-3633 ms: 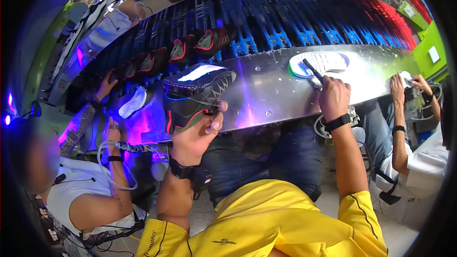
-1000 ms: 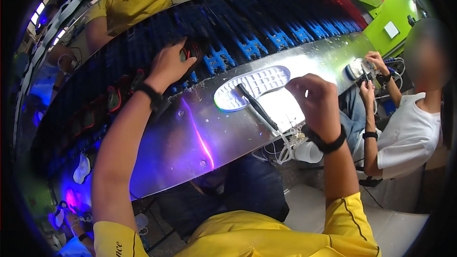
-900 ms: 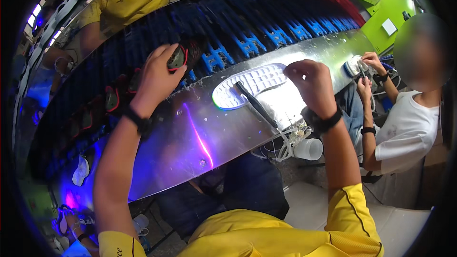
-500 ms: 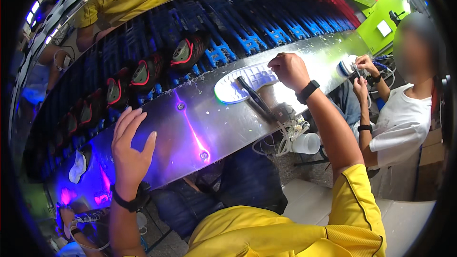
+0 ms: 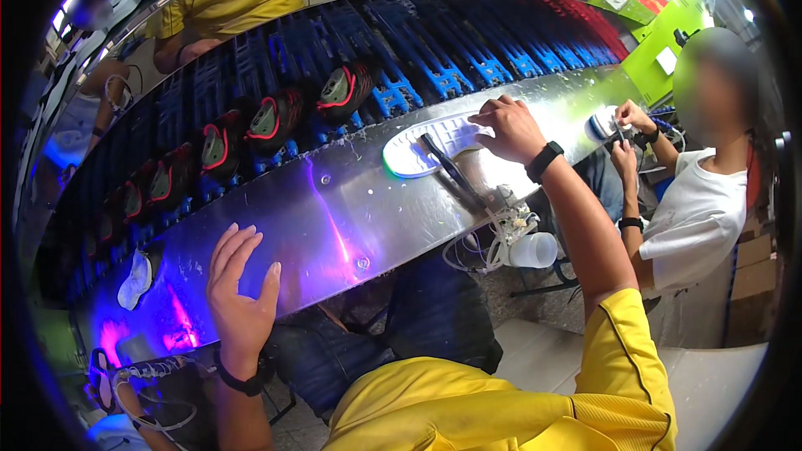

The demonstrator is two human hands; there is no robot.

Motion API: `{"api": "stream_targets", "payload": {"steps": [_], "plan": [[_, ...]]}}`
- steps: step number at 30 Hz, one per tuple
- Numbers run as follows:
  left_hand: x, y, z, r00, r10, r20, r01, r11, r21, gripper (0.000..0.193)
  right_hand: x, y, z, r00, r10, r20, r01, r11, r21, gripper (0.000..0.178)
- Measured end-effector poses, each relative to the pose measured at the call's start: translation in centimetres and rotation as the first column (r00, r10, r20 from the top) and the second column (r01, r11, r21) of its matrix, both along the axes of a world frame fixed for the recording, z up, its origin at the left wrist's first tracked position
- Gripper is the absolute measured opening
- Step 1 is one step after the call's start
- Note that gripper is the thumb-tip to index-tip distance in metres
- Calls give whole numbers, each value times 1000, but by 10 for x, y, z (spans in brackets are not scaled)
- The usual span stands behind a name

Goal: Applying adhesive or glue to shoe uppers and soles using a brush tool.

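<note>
Sneakers (image 5: 276, 121) are already standing on the conveyor (image 5: 451, 81); a separate white sole (image 5: 455, 132) is lying under the right hand (image 5: 507, 128) (grip unclear). The left hand (image 5: 240, 294) is hovering empty.

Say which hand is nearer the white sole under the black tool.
Right. The right hand is at the white sole's right end, touching or just above it, I cannot tell which. The left hand is open, well apart, to the sole's lower left.

Left hand (image 5: 241, 305) low with thumb (image 5: 270, 286) wide, right hand (image 5: 514, 131) farther forward, loosely curled.
</note>
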State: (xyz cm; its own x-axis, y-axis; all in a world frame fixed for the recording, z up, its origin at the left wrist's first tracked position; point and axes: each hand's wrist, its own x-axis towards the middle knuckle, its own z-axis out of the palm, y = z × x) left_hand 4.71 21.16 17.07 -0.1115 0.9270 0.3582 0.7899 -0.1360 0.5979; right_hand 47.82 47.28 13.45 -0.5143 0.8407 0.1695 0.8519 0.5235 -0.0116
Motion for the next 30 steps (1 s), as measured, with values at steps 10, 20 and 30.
{"api": "stream_targets", "payload": {"steps": [10,20,30], "plan": [[6,-11,-2,1000,16,23,-15,1000,-8,39,3,0,-2,994,-81,-79,82,997,12,41],[12,-14,-11,998,23,51,-23,1000,-6,38,-2,11,-28,853,-175,-492,126,983,-130,39],[18,-19,-15,996,23,83,-21,999,-29,38,-8,8,-25,809,-171,-563,36,969,-243,50]]}}
